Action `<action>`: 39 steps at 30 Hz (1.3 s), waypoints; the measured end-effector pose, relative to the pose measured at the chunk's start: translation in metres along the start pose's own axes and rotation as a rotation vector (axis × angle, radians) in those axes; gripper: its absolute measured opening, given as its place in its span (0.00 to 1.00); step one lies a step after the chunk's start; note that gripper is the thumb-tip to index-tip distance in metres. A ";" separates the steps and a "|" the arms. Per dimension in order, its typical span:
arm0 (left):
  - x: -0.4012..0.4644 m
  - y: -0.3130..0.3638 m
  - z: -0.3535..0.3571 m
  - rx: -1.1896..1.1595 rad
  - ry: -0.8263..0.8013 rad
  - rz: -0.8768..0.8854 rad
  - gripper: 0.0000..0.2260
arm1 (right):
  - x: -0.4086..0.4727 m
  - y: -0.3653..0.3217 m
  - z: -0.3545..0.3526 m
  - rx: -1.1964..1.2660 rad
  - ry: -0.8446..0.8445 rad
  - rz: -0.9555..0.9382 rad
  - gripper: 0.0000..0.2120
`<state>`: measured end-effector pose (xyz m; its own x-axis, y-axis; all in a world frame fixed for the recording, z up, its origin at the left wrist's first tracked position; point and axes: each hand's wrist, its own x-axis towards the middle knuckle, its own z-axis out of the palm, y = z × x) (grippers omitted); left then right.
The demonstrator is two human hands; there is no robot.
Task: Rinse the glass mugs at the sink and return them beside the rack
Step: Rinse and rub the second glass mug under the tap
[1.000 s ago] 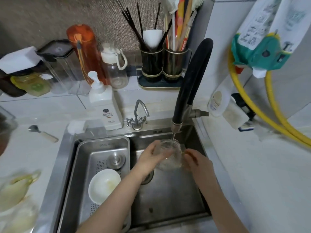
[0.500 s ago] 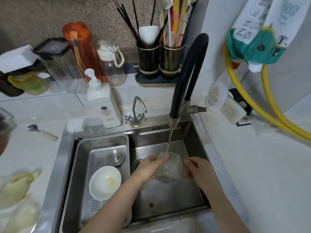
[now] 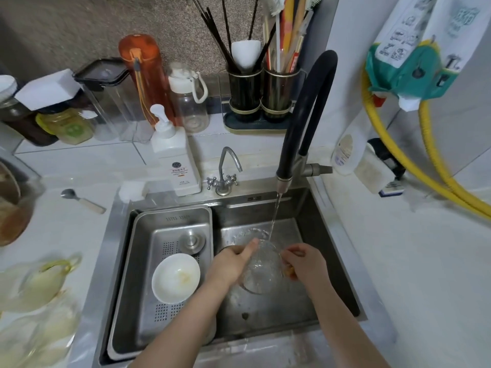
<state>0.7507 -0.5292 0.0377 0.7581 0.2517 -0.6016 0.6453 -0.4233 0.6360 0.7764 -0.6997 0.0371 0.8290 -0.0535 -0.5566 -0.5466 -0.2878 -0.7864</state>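
A clear textured glass mug (image 3: 261, 269) is held low over the steel sink (image 3: 265, 317), tilted with its mouth up and away from me. My left hand (image 3: 229, 264) grips its left side, thumb along the rim. My right hand (image 3: 305, 264) holds the right side where the handle is, fingers curled. A thin stream of water (image 3: 275, 216) falls from the black arched faucet (image 3: 305, 115) onto the mug's far rim. More glassware (image 3: 34, 288) stands blurred on the counter at the lower left.
A steel drain tray (image 3: 164, 229) fills the sink's left half and holds a white bowl (image 3: 175, 277) and a round plug. Behind the sink stand a soap pump bottle (image 3: 175, 160), a small tap, bottles and utensil holders. Yellow hoses (image 3: 425, 171) run along the right wall.
The mug has come down from right under the spout to lower in the sink, so a longer stream falls onto it. Both hands moved down with it, keeping their hold.
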 end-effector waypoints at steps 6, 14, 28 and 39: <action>0.002 -0.003 -0.006 0.032 0.009 0.003 0.39 | 0.001 -0.007 0.006 0.097 -0.072 0.063 0.03; 0.011 0.015 -0.015 -0.102 0.057 0.180 0.40 | 0.013 -0.023 -0.006 0.140 -0.017 -0.056 0.06; 0.012 0.038 -0.011 -0.362 -0.136 0.500 0.31 | 0.016 -0.026 -0.036 0.188 -0.008 -0.307 0.03; 0.021 0.042 -0.010 -0.369 -0.116 0.550 0.34 | 0.030 -0.018 -0.032 0.248 -0.030 -0.312 0.06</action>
<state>0.7940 -0.5330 0.0565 0.9839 -0.0191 -0.1776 0.1735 -0.1328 0.9758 0.8154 -0.7262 0.0430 0.9578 0.0291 -0.2860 -0.2845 -0.0464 -0.9576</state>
